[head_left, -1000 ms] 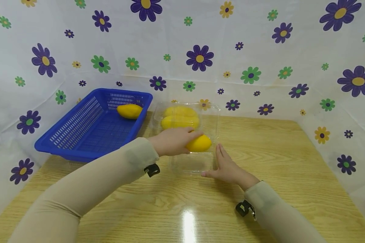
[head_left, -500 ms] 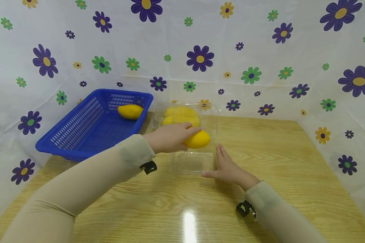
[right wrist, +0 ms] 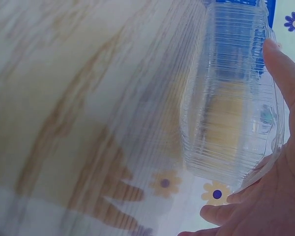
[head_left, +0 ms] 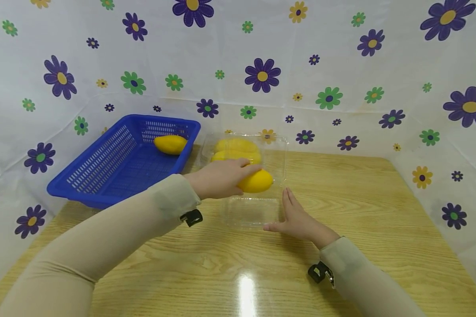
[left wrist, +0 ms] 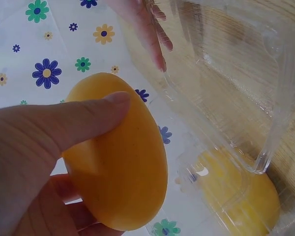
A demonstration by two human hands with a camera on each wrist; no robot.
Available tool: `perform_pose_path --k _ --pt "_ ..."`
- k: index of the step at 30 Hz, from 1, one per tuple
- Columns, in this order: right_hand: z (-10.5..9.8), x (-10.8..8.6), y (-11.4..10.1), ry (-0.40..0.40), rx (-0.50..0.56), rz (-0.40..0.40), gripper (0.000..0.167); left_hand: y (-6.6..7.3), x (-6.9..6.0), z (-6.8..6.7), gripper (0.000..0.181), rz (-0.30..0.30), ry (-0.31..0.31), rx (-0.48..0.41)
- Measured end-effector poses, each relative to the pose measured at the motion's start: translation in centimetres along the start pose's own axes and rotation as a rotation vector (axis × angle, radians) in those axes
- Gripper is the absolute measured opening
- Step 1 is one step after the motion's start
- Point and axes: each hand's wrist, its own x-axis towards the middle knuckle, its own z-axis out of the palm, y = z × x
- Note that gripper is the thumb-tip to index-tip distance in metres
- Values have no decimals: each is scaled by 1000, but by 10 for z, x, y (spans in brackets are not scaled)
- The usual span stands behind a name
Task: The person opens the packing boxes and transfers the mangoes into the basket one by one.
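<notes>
My left hand (head_left: 224,178) grips a yellow mango (head_left: 257,181), its thumb across the top, and holds it above the front part of a clear plastic clamshell box (head_left: 254,211). In the left wrist view the same mango (left wrist: 120,157) hangs apart from the box. Two other yellow mangoes (head_left: 236,150) lie toward the back of the box, seen through its transparent raised lid. My right hand (head_left: 299,222) touches the box's front right corner, fingers straight along the side and thumb at the front edge. The right wrist view shows the box wall (right wrist: 231,123) beside that thumb.
A blue perforated plastic basket (head_left: 119,158) stands at the left, with one yellow mango (head_left: 170,144) in its back right corner. The box sits just right of it on the wooden table (head_left: 341,198). A flower-printed cloth (head_left: 301,53) closes off the back and sides.
My left hand has lifted the mango a little, away from me and slightly left. The right hand has stayed at the box corner.
</notes>
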Motion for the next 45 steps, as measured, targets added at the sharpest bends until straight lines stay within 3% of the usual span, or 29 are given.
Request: perform_pose_path --k 15,34,45 --pt "-2 -2 -2 -7 26 2 117 -4 -6 -6 68 -6 1 -11" --pt "-1 -3 -3 -12 38 4 115 -11 -19 -18 65 44 98 83" --pt "0 -2 -1 -7 40 -2 116 -17 -30 -23 67 37 129 126"
